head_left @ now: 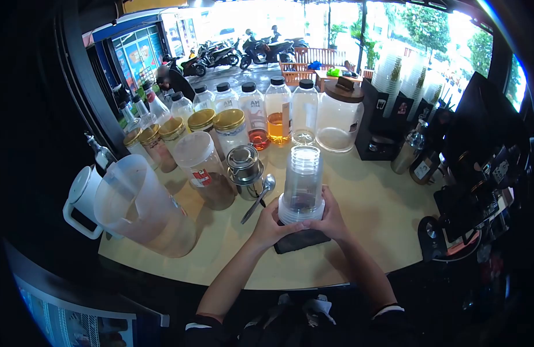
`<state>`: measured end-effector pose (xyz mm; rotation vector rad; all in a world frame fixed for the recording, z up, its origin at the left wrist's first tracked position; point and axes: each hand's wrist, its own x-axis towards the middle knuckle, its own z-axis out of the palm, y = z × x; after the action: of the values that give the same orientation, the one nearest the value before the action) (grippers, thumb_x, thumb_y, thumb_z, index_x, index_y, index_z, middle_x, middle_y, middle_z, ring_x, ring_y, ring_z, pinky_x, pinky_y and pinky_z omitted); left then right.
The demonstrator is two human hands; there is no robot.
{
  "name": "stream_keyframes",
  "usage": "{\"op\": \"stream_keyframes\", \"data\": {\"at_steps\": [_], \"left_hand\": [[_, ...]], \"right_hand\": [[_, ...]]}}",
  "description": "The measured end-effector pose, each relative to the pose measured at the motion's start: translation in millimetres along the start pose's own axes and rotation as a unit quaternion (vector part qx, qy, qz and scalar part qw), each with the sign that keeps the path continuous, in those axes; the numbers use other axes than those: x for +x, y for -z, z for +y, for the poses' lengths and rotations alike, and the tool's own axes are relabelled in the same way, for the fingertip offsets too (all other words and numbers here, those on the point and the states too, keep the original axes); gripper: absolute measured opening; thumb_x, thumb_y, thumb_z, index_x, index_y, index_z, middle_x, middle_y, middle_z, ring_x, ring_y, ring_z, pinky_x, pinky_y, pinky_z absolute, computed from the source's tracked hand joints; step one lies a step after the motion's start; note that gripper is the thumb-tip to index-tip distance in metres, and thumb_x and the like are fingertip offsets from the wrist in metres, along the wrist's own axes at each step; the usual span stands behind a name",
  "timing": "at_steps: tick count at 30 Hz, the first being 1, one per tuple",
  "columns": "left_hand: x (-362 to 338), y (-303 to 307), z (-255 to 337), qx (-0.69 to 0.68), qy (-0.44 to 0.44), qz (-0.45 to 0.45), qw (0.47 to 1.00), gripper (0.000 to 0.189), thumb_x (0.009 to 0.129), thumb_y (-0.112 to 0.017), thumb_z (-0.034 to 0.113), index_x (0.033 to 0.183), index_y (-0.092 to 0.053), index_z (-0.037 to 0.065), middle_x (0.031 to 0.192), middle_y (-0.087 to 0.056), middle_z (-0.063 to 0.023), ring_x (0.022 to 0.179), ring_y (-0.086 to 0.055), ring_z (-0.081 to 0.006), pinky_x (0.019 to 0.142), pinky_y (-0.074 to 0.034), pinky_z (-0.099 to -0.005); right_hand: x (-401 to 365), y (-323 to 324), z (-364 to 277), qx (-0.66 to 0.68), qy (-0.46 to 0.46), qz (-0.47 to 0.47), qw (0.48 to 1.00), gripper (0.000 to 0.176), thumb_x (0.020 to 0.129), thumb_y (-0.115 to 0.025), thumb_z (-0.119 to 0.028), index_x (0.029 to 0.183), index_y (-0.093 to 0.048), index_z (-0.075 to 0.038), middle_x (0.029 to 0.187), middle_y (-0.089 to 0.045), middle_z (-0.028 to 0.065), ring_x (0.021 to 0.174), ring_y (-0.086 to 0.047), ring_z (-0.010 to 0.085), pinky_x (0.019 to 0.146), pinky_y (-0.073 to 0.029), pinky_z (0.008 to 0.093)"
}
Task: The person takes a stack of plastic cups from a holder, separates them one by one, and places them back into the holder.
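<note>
My left hand (pixel 270 224) and my right hand (pixel 333 218) are wrapped around the wide lower end of a stack of clear plastic cups (pixel 303 182). The stack is upright, with its narrow ridged end on top and its stacked rims low between my palms. My thumbs meet at the near side. Beneath the cups lies a dark mat (pixel 302 240), partly hidden by my hands. To the left of the stack a metal spoon (pixel 259 198) rests on the counter, beside a metal drip coffee filter (pixel 245 166).
A large plastic pitcher (pixel 145 208), a lidded plastic canister (pixel 204 176) and a white jug (pixel 82 194) stand at left. Black-capped bottles (pixel 278 110) line the back, beside a wooden-lidded jar (pixel 338 124). A cup holder (pixel 382 124) and dark equipment (pixel 469 202) occupy the right.
</note>
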<state>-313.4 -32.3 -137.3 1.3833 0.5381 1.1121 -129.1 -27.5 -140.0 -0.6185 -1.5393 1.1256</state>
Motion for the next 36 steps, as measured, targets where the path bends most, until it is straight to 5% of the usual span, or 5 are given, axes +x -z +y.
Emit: {"op": "stream_keyframes", "data": {"at_steps": [14, 17, 27, 28, 36], "left_hand": [[1, -7, -9, -0.01, -0.063, 0.079, 0.995, 0.072, 0.065, -0.082, 0.015, 0.124, -0.046, -0.002, 0.114, -0.057, -0.0096, 0.108, -0.055, -0.0183, 0.095, -0.043, -0.0342], [2, 0, -18, -0.003, 0.02, 0.043, 0.999, 0.076, 0.064, -0.083, 0.013, 0.127, -0.042, -0.003, 0.121, -0.053, -0.0114, 0.112, -0.052, -0.0191, 0.099, -0.04, -0.0346], [9, 5, -30, 0.367, -0.062, 0.166, 0.913, 0.081, 0.058, -0.088, 0.021, 0.122, -0.044, -0.001, 0.117, -0.051, -0.0142, 0.113, -0.052, -0.0212, 0.098, -0.042, -0.0337], [9, 6, -27, 0.391, -0.056, 0.179, 0.901, 0.087, 0.056, -0.086, 0.035, 0.123, -0.044, 0.0, 0.114, -0.053, -0.0165, 0.114, -0.052, -0.0308, 0.096, -0.042, -0.0397], [8, 4, -24, 0.419, -0.06, 0.179, 0.888, 0.095, 0.065, -0.082, 0.029, 0.138, -0.029, 0.001, 0.133, -0.042, -0.0232, 0.123, -0.044, -0.0334, 0.102, -0.036, -0.0409]], "right_hand": [[-2, -11, 17, 0.062, 0.003, 0.092, 0.994, 0.071, 0.065, -0.08, -0.01, 0.121, -0.037, -0.001, 0.113, -0.052, 0.0101, 0.107, -0.053, 0.018, 0.094, -0.044, 0.033], [-1, -9, 11, 0.105, 0.02, 0.128, 0.986, 0.071, 0.067, -0.079, -0.01, 0.121, -0.035, -0.001, 0.114, -0.051, 0.0107, 0.106, -0.054, 0.0186, 0.094, -0.044, 0.0329], [4, 30, -12, 0.084, 0.129, 0.298, 0.942, 0.07, 0.072, -0.075, -0.009, 0.126, -0.031, -0.001, 0.121, -0.047, 0.0147, 0.116, -0.047, 0.0222, 0.099, -0.04, 0.0361], [2, 35, -13, 0.078, 0.107, 0.293, 0.947, 0.074, 0.069, -0.076, -0.006, 0.128, -0.03, -0.001, 0.122, -0.046, 0.0148, 0.118, -0.046, 0.0217, 0.1, -0.04, 0.0362], [2, 23, -11, -0.006, 0.101, 0.232, 0.967, 0.089, 0.065, -0.079, -0.004, 0.135, -0.024, -0.001, 0.123, -0.041, 0.0143, 0.118, -0.043, 0.0228, 0.103, -0.035, 0.0361]]}}
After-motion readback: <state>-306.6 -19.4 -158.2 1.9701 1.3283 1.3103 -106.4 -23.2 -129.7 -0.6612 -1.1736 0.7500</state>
